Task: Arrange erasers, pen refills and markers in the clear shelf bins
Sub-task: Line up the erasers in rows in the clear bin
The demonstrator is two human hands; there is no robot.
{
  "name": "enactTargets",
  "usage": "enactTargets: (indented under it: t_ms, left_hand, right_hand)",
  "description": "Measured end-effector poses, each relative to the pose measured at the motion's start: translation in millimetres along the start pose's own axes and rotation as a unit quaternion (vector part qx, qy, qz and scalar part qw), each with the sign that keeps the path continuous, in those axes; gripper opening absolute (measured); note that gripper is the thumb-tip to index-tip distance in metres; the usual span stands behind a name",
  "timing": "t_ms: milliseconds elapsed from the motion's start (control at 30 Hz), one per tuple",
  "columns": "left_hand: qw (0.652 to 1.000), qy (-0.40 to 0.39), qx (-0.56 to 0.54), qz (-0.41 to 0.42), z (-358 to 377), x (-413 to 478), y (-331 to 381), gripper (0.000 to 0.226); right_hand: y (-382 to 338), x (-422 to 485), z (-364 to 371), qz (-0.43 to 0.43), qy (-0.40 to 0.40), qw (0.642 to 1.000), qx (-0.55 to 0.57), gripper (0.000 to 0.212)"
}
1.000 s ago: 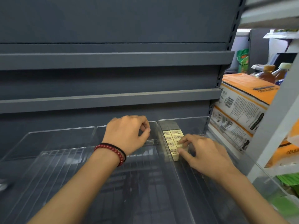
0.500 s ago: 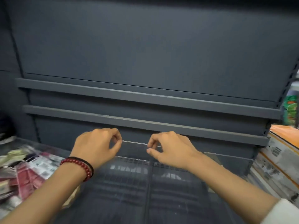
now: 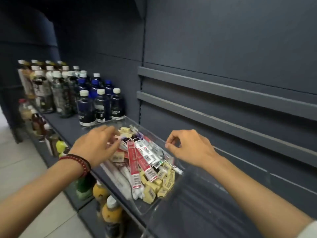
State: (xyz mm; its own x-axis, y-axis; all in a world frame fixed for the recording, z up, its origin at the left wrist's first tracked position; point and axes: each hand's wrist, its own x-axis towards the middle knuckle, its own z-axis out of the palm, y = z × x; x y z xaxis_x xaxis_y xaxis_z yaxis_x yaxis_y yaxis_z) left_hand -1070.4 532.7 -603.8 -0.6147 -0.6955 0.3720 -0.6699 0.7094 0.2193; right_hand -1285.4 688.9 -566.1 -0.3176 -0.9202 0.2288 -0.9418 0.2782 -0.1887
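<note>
Head view. Dark grey metal shelf, matte and flat, runs from 10 o'clock down to 5 o'clock. Behind it stands a smooth dark grey back panel, with two slim horizontal rails at 2 o'clock. Pale floor tiles at 8 o'clock.

Clear plastic bin sits on the shelf at centre frame: rectangular, with glossy see-through walls. It holds a mixed heap. Cream block erasers with printed sleeves are bunched at the bin's near end, and a few more at the far end. Flat pen refill packs, red and white with barcodes, lie lengthwise on top. White tube-shaped markers run along the bin's left side; labels too blurred to read.

Left hand is over the far-left part of the heap, fingers stretched out fairly straight, tips on the packs, somewhat blurred. Red and black bead bracelets on that wrist. Right hand hovers at the bin's right wall, fingers curled, thumb and forefinger tips close together. Cannot tell whether they pinch the clear wall or nothing. Hands are apart, with the heap between them.

Dark blue bottles, round with white caps, stand in rows at 10 o'clock, just beyond the bin. Orange-yellow bottles on a lower shelf at 7 o'clock.
</note>
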Motion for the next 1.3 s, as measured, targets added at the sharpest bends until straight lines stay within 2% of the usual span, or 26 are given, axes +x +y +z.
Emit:
enactTargets:
  t_ms: [133, 267, 433, 533, 667, 733, 833, 933, 1033, 1133, 1200, 1300]
  left_hand:
    - [1.0, -0.014, 0.003, -0.017, -3, -6, -28, 0.032]
    - [0.999, -0.03, 0.026, -0.019, 1, -11, -38, 0.057]
    - [0.992, -0.072, 0.104, 0.008, 8, 3, -26, 0.043]
    - [0.988, -0.09, 0.124, 0.021, 11, 12, -20, 0.042]
    - [0.974, -0.157, 0.163, 0.016, 17, 14, -15, 0.045]
    - [0.975, -0.169, 0.145, 0.007, 20, 14, -15, 0.04]
    - [0.987, -0.131, 0.092, -0.008, 18, 16, -17, 0.031]
    - [0.99, -0.099, 0.08, -0.056, 13, 28, -29, 0.038]
    - [0.983, -0.153, 0.085, -0.058, 20, 31, -28, 0.038]
    - [0.981, -0.187, -0.023, -0.054, 34, 30, -12, 0.03]
    - [0.988, -0.145, -0.018, -0.045, 32, 38, -11, 0.027]
    - [0.999, -0.037, 0.016, -0.025, 23, 54, -31, 0.02]
  right_hand:
    - [-13, 26, 23, -0.028, -0.014, 0.999, 0.016, 0.013]
    - [-24, 38, 56, -0.063, -0.021, 0.997, 0.034, 0.013]
    - [-29, 47, 85, -0.073, -0.03, 0.995, 0.067, 0.015]
    - [-28, 49, 88, -0.07, -0.022, 0.994, 0.077, 0.015]
    - [-26, 51, 83, -0.068, 0.0, 0.994, 0.081, 0.015]
    - [-26, 54, 81, -0.073, 0.024, 0.995, 0.07, 0.016]
    - [-24, 59, 81, -0.077, 0.056, 0.995, 0.036, 0.018]
    - [-20, 64, 85, -0.065, 0.059, 0.996, 0.028, 0.02]
    - [-17, 64, 89, -0.059, 0.039, 0.997, 0.034, 0.023]
    - [-13, 64, 87, -0.05, 0.038, 0.997, 0.052, 0.025]
    - [-10, 65, 85, -0.043, 0.045, 0.996, 0.07, 0.028]
    - [-8, 66, 88, -0.045, 0.031, 0.995, 0.085, 0.034]
